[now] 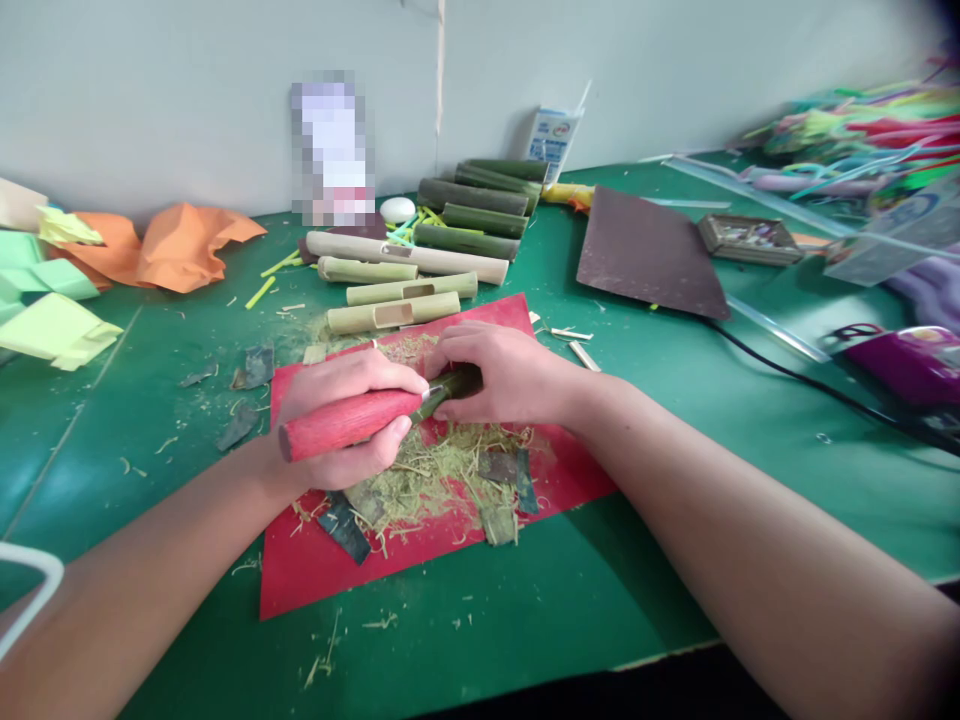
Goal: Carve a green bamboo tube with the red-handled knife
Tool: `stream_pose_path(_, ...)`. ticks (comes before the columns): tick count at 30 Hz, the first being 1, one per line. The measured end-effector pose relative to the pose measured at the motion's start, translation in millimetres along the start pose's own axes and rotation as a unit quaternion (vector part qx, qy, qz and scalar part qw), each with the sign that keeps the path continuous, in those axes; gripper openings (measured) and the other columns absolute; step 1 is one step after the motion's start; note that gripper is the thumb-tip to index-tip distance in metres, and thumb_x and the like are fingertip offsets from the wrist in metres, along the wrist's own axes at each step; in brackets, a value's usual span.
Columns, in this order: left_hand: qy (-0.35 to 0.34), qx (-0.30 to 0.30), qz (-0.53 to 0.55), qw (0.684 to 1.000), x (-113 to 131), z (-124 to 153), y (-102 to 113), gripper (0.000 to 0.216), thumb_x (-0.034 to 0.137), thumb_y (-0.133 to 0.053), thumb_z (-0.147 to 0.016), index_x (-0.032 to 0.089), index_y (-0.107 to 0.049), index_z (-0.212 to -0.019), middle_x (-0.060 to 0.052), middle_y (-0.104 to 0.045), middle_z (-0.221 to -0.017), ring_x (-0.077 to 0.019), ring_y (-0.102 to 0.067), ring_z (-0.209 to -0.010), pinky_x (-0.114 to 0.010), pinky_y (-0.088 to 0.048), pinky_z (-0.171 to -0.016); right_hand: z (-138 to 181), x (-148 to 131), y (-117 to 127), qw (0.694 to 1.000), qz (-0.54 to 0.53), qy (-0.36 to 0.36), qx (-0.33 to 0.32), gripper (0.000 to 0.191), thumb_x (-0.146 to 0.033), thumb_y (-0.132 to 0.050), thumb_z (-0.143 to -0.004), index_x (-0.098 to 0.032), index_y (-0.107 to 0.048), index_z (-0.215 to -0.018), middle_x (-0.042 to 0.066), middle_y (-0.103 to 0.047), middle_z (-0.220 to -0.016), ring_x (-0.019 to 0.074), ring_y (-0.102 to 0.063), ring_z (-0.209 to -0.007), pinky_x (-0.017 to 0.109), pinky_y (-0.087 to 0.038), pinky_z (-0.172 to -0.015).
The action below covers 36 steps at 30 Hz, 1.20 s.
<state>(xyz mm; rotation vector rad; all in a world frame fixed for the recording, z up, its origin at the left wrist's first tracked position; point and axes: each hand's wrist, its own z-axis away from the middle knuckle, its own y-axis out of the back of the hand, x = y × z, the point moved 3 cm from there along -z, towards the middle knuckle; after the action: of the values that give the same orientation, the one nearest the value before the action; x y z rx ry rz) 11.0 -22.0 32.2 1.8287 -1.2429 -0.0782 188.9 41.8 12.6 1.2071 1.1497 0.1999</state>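
Bamboo (448, 386), a short dark green piece, lies over the middle of a red sheet (296, 565) on the green table (750, 420). Taking that sheet as the dial, with twelve o'clock away from the person, the right hand (499, 375) comes in from three o'clock and grips the piece between thumb and fingers. From nine o'clock the left hand (352, 400) is closed round a red-handled tool (349, 425), the handle's butt aimed at eight and its metal collar at two, up against the bamboo; how far the working end goes in cannot be told.

Shavings (427, 470) are heaped at six o'clock of the hands, with dark chips (345, 525) among them; more lie off the sheet at nine. Just beyond the sheet, at twelve, are pale bamboo pieces (394, 315), some with notches cut in them, and farther out a group of dark green stems (472, 203). A white rounded object (397, 210) sits between eleven and twelve, a drink carton (551, 140) with a straw near one. Between one and two lies a dark board (649, 250), with a small box (750, 238) just beside it at two. Crumpled orange paper (180, 245) rests at ten; a purple object (911, 360) lies near three.
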Motion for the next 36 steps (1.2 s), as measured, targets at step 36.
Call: stream_pose_path(36,-0.016,0.114,0.096,0.989,-12,6,-13,0.013,0.008,-0.059,-0.082,0.019,-0.064,-0.086,0.002,-0.068,-0.083,-0.0113,-0.068,-0.080,-0.032,-0.056,-0.068,-4,5,-3,1.000,-0.005,-0.021,0.014,0.026,-0.036,-0.075,-0.074,-0.020,-0.073,-0.095,0.004,-0.070,-0.099,0.0172,-0.058,-0.087,0.028,-0.039,-0.071)
